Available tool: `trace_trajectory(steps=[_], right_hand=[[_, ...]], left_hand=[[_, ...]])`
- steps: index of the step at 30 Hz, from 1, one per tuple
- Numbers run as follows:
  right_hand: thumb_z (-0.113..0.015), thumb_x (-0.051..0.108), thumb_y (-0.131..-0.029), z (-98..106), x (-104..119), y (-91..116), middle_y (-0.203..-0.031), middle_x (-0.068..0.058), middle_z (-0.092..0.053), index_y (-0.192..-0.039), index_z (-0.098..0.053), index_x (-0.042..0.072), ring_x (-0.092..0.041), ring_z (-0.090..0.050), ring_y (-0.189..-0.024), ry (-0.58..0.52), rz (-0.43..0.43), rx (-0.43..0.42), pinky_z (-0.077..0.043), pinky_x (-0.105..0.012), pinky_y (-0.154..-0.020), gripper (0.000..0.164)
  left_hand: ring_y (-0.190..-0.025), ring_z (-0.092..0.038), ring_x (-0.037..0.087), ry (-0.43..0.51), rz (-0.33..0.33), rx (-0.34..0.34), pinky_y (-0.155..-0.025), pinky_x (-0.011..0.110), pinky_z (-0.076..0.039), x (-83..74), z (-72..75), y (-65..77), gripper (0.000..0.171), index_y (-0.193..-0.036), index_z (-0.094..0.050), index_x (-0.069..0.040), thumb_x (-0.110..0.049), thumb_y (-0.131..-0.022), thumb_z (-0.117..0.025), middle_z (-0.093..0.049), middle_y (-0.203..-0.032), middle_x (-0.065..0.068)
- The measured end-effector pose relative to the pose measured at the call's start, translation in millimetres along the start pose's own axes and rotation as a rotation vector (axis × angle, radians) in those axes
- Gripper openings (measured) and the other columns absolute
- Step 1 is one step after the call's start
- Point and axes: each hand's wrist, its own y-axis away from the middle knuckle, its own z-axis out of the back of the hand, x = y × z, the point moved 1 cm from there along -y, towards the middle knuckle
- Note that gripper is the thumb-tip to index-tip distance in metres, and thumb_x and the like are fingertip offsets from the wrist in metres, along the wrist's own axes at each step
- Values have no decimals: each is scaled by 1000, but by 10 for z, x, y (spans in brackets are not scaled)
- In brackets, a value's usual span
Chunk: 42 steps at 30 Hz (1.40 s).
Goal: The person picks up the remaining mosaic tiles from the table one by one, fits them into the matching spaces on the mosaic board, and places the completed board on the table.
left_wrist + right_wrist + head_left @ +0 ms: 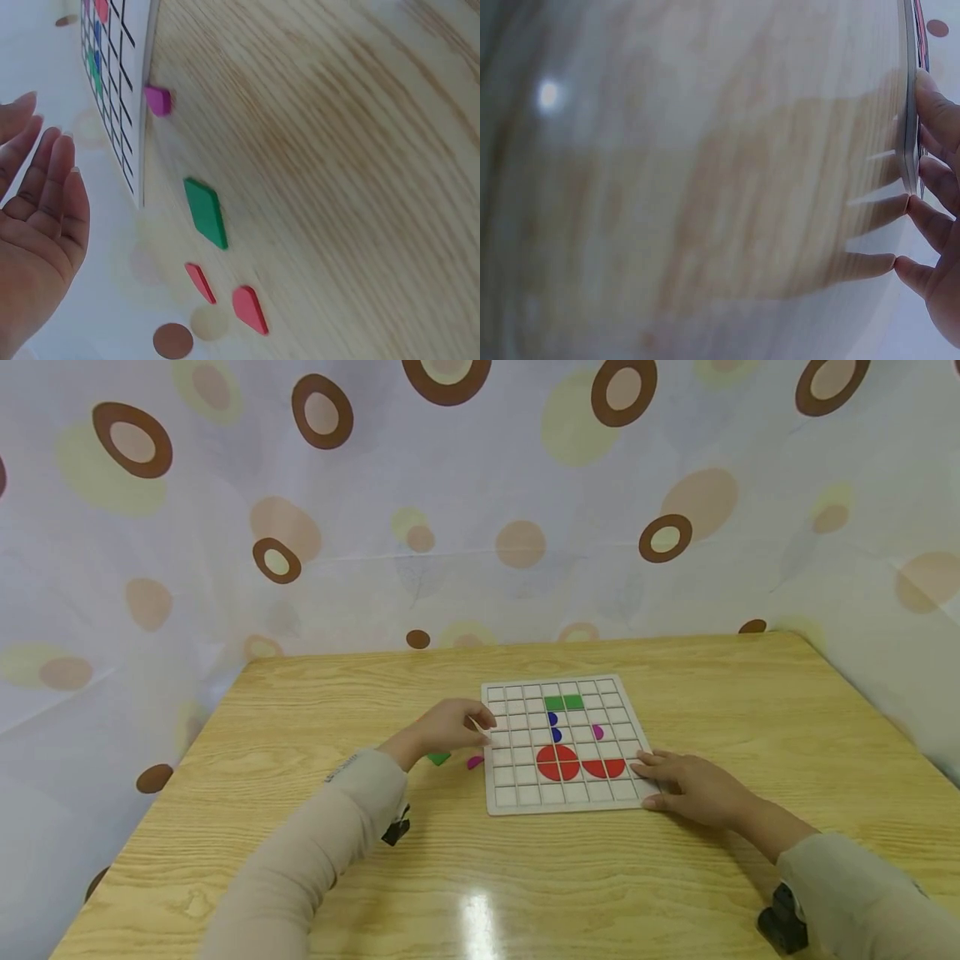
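Observation:
A white grid board (528,795) lies on the table. My left hand (450,724) hovers by its left edge, fingers loosely bent, nothing visible between them. The fingers of my right hand (693,787) rest on the board's right edge, the thumb against its near right corner. On the grid sit two green squares (573,702), two blue half-circles (557,736), a magenta half-circle (597,732), a red circle of pieces (549,755) and a red half-circle (603,768). Just left of the board lie a purple piece (158,100) and a green piece (205,213).
Two red pieces (249,309) lie past the green one on the wooden table (450,877); the left arm covers them in the head view. A patterned cloth (465,585) hangs behind the table and along its sides.

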Motion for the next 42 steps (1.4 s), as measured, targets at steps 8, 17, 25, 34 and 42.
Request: trace_trajectory(steps=[8, 17, 25, 34, 42], right_hand=[[-58, 43, -77, -8, 3, 9, -128, -14, -41, -121, -50, 4, -37, -32, -117, -5, -12, -3, -27, -51, -90, 59], [-56, 44, -78, 5, -1, 16, -128, -14, -40, -122, -49, 4, -37, -31, -118, -4, -2, -2, -27, -51, -90, 60], [-57, 43, -78, -1, -9, 9, -128, -15, -41, -121, -49, 3, -37, -31, -118, -1, 9, -6, -27, -51, -90, 59], [-57, 43, -78, -10, -4, 9, -127, -15, -41, -121, -50, 3, -37, -32, -117, -4, 4, -3, -27, -51, -90, 60], [-57, 44, -77, -3, 2, 8, -128, -14, -41, -121, -49, 4, -37, -32, -118, -9, -4, -3, -27, -51, -90, 60]], left_hand=[[-90, -53, 19, -2, 47, -53, -76, 29, -43, 182, 98, 131, 26, -105, -58, -3, -11, -81, -60, -56, -103, 9], [-93, -51, 20, -3, 121, -80, -69, 31, -44, 377, 227, 268, 30, -110, -56, -3, -13, -81, -60, -56, -104, 10], [-93, -51, 24, -2, 137, -107, -74, 33, -43, 522, 315, 384, 27, -106, -56, -1, -11, -81, -59, -54, -102, 11], [-92, -50, 24, -22, 200, -121, -77, 35, -41, 684, 358, 434, 29, -105, -56, 1, -7, -78, -62, -55, -99, 11], [-96, -48, 25, -35, 256, -126, -81, 37, -38, 739, 368, 445, 30, -103, -55, 1, -10, -77, -64, -53, -101, 11]])
